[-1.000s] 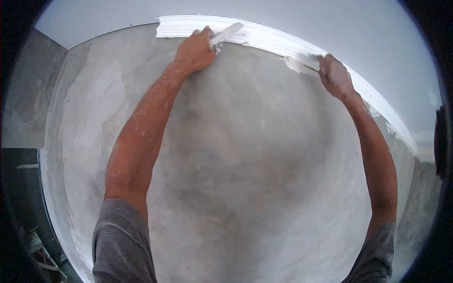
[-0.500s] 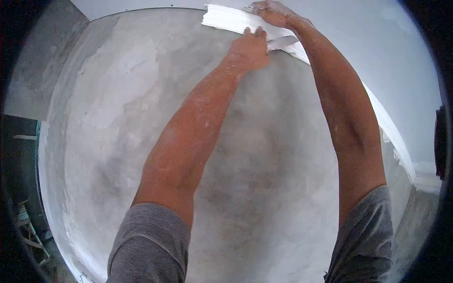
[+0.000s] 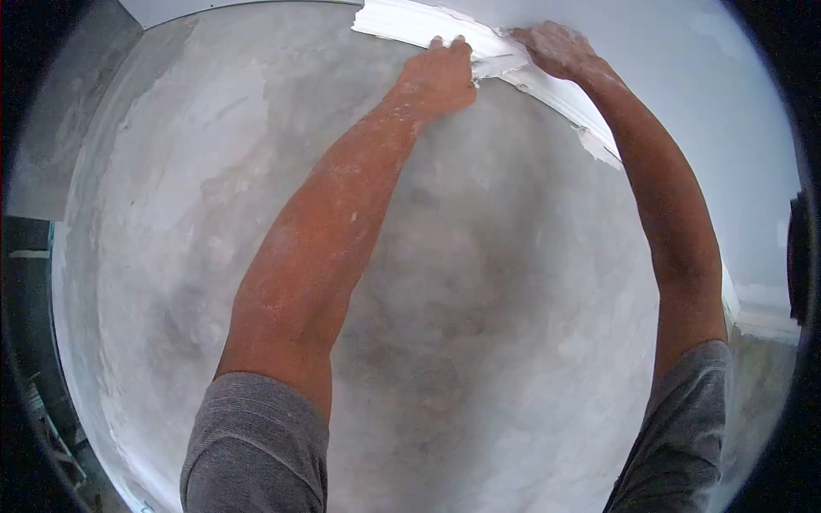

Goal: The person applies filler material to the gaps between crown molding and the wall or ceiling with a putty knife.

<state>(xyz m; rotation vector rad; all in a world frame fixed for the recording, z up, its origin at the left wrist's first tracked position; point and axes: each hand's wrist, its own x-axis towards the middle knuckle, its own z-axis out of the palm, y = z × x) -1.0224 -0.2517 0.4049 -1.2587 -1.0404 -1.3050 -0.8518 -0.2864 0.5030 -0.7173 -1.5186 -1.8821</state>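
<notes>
A white ribbed cornice strip [image 3: 409,23] runs along the corner between the grey wall and the ceiling. My left hand [image 3: 438,75] is closed under it, with two fingertips up against its lower edge. From that hand a flat putty knife blade [image 3: 500,65] smeared with white points right, across the strip's lower edge; its handle is hidden in the hand. To the right, my right hand [image 3: 556,50] lies along the strip's upper edge at the ceiling, fingers curled. What they hold, if anything, is hidden. White filler [image 3: 597,145] sticks out raggedly under the strip.
The grey plastered wall [image 3: 479,282] with paler patches fills most of the view. Pale ceiling [image 3: 684,111] lies at upper right. At lower left, past the wall's edge, stands a blurred ladder-like frame [image 3: 56,436]. A dark object [image 3: 797,256] is at the right edge.
My right hand has slid right and down along the strip's upper edge. My left hand stays by the lower edge with the putty knife. The view has shifted slightly.
</notes>
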